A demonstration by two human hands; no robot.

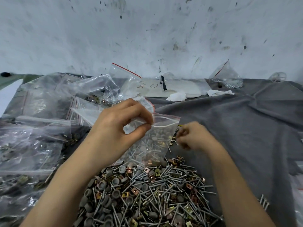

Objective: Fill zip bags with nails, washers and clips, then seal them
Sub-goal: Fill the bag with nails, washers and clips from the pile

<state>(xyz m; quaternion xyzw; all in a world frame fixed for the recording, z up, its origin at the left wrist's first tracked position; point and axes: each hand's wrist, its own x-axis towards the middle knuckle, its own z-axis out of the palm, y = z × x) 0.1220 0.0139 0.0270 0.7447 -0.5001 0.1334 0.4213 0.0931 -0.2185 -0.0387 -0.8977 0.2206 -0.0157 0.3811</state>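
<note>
Head view, looking down at a desk covered by a grey cloth (237, 128). The only writing is a hand-drawn "O" and some scrawl too faint to read, on a white sheet (180, 87) lying beyond the zip bag (152, 145).

The zip bag is clear with a red line along its top, and it is held upright at the centre with its mouth open. It is partly filled with nails, grey washers and brass-coloured clips. The left hand (118, 126) holds it in a narrow grip, thumb and forefinger pinching the near rim. The right hand (191, 136) is just right of the bag, blurred, with its fingers curled. Whether its grip holds anything cannot be told.

Below the bag, touching its base, is a loose pile (147, 194) of nails, washers and clips. Left of the bag is a heap of filled bags (32, 145). Far behind it to the right, an open bag of small metal parts (227, 77) stands against a stained white wall (147, 30).
</note>
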